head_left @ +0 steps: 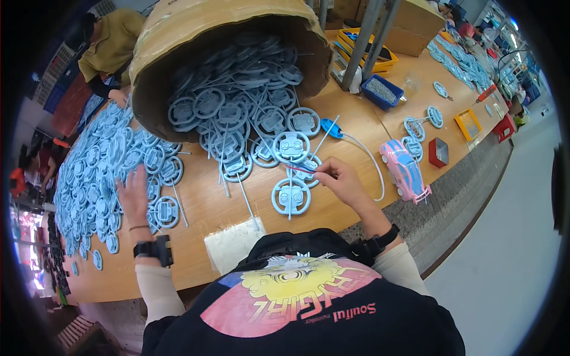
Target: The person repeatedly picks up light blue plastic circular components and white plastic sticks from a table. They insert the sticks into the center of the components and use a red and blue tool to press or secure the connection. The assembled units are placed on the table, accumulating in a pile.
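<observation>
Light-blue toy steering wheels (98, 172) lie heaped on the left of the worktop (202, 196) and spill from a tipped cardboard box (228, 13); the left hand (133, 194) is over the heap's right edge, fingers loosely apart, while the right hand's (343, 181) fingers are clamped on a thin reddish piece (301, 169) near the box

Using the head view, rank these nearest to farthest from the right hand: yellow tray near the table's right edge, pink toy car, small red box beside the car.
1. Pink toy car: just right of the right hand.
2. Small red box: on the car's right.
3. Yellow tray: farthest right of the three.
</observation>
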### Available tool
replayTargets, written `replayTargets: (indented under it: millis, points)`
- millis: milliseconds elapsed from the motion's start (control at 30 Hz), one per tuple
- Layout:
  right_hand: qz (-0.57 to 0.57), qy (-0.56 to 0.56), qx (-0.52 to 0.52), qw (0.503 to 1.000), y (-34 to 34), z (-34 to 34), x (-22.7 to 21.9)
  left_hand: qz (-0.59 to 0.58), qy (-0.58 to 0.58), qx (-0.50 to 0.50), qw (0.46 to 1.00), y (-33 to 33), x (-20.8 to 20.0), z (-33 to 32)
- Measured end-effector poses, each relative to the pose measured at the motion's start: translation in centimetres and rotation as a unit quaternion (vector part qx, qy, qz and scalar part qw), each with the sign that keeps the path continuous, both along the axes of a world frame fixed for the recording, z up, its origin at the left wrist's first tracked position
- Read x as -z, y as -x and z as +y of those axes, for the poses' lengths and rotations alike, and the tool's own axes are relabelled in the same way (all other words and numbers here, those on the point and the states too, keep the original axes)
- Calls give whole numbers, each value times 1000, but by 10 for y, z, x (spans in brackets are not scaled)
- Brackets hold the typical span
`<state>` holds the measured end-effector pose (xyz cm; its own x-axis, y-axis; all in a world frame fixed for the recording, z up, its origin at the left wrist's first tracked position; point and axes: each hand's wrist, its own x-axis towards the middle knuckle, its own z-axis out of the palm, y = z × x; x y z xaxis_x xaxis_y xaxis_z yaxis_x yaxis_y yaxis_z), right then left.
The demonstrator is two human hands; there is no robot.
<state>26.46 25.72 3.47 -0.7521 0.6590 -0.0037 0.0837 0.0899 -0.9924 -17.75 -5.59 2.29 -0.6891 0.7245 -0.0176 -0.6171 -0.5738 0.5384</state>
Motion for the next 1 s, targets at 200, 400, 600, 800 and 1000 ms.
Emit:
replayTargets:
  millis: [200, 400, 600, 800, 1000]
  points:
    - [57, 11, 47, 997, -7, 7, -9, 646, 385, 102, 651, -147, 21, 190]
    - [61, 15, 52, 997, -15, 4, -9, 916, 224, -30, 332, -206, 55, 268]
    - [77, 5, 115, 990, -19, 2, -9, 851, 175, -36, 493, -187, 29, 252]
    - [-36, -105, 50, 993, 1, -3, -4, 570, 354, 174, 721, -166, 3, 201]
    - [-81, -158, -67, 982, 23, -20, -23, 377, 349, 276, 813, -191, -30, 170]
